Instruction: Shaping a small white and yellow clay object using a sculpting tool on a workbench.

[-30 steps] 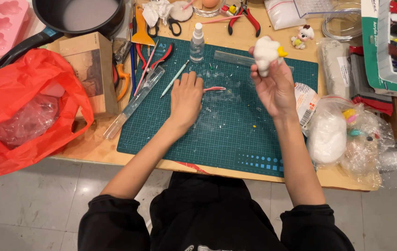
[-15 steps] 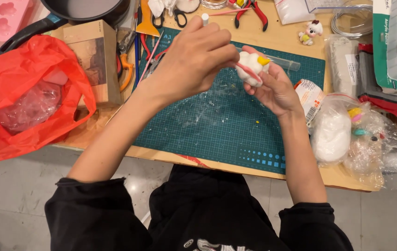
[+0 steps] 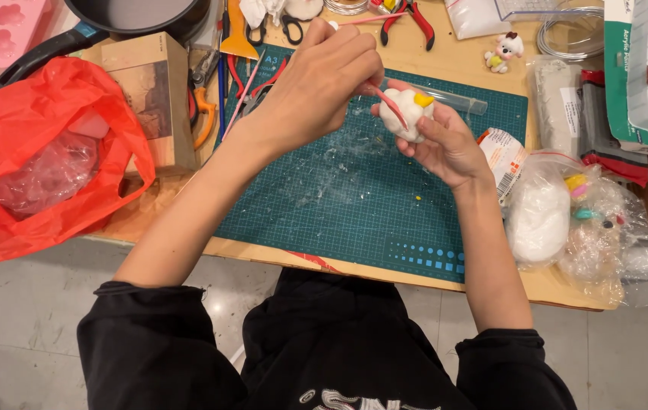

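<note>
Lying at far left on the wooden table (image 3: 453, 279): a red plastic bag (image 3: 28, 129) with clear film bunched inside, a brown cardboard box (image 3: 153, 95) standing just beside it. Spreading across the middle: a green cutting mat (image 3: 354, 205), smeared with whitish residue. Hovering over the mat's upper part: the left hand (image 3: 316, 83), pinching a thin pink modelling tool (image 3: 386, 99), its tip touching the white clay figure (image 3: 407, 114). Gripping that figure from below and behind: the right hand (image 3: 445, 148), fingers curled around it, a small yellow piece sitting on the figure's top. Resting further right: a clear bag of white clay (image 3: 540, 216), and a small finished white figurine (image 3: 504, 52) standing near the table's far edge.
</note>
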